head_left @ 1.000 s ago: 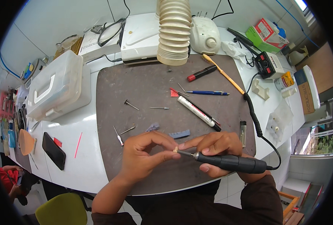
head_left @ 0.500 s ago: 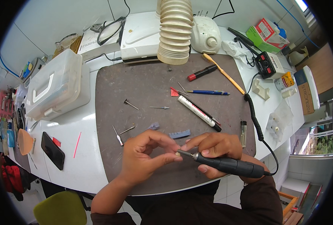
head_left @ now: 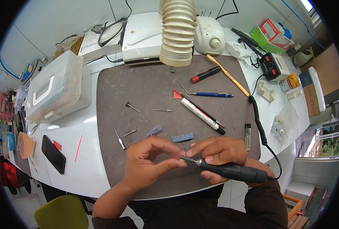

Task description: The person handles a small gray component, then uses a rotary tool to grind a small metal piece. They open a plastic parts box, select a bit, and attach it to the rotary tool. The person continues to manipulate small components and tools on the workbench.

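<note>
My left hand (head_left: 146, 164) pinches a small cream piece (head_left: 181, 160) between thumb and index finger. My right hand (head_left: 223, 152) grips a black rotary handpiece (head_left: 238, 172), held almost horizontal, with its grey bit (head_left: 187, 159) at the small piece. My right index finger reaches toward the left fingertips. Just beyond my hands on the grey mat (head_left: 127, 87) lie a blue-grey toothed strip (head_left: 182, 137), a lilac moulded piece (head_left: 154, 130), loose burs (head_left: 161, 110), a white marker (head_left: 199, 113) and a blue pencil (head_left: 211, 94).
A beige suction hose (head_left: 177, 38) hangs over the mat. A clear toolbox (head_left: 58, 84) and phone (head_left: 53, 154) sit left. A control box (head_left: 276, 66), its coiled cord (head_left: 258, 118) and a plastic bag (head_left: 284, 122) sit right. A person in red (head_left: 12, 175) is at far left.
Both hands have shifted very slightly, the bit now sitting a little lower and over the piece. The person in red at far left has changed posture.
</note>
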`<state>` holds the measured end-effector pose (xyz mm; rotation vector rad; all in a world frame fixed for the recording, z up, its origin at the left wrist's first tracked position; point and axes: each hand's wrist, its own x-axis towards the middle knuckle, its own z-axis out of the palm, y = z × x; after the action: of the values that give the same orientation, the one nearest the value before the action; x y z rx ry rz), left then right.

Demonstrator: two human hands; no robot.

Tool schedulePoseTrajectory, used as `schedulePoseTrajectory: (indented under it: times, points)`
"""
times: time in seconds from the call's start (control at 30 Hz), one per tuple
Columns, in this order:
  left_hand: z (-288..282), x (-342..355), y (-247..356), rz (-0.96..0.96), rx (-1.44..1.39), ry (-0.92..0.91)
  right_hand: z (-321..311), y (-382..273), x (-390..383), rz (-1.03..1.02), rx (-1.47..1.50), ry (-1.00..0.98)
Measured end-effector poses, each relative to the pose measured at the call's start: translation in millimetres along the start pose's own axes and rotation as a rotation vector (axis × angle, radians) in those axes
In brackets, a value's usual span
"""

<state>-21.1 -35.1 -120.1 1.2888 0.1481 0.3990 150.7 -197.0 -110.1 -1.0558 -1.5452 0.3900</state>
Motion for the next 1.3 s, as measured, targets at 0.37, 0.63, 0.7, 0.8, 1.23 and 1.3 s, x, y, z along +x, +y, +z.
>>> schedulePoseTrajectory:
  times: [0.37,0.63,0.7,0.8,1.23,1.3]
  points:
    - [1.3,-2.2,-0.6,0.031,-0.009,-0.010,4.3,1.1,-1.7,-0.023,0.049,0.073]
    - [2.5,-3.6,-1.0,0.076,-0.019,0.012,1.2,-2.9,0.2,0.004,-0.013,0.009]
    - [1.8,-3.2,-1.5,0.087,-0.005,0.005,0.9,-3.7,0.5,0.009,-0.012,0.005]
    - [2.2,-3.2,-0.7,0.095,0.007,0.002,1.3,-3.0,1.3,-0.009,0.002,0.022]
    - [3.4,-3.3,1.3,0.078,0.038,0.018,4.3,-1.4,-0.2,-0.028,0.016,0.071]
    - [2.8,-3.3,-0.2,0.086,0.030,0.017,3.9,-1.5,-0.1,-0.028,0.013,0.061]
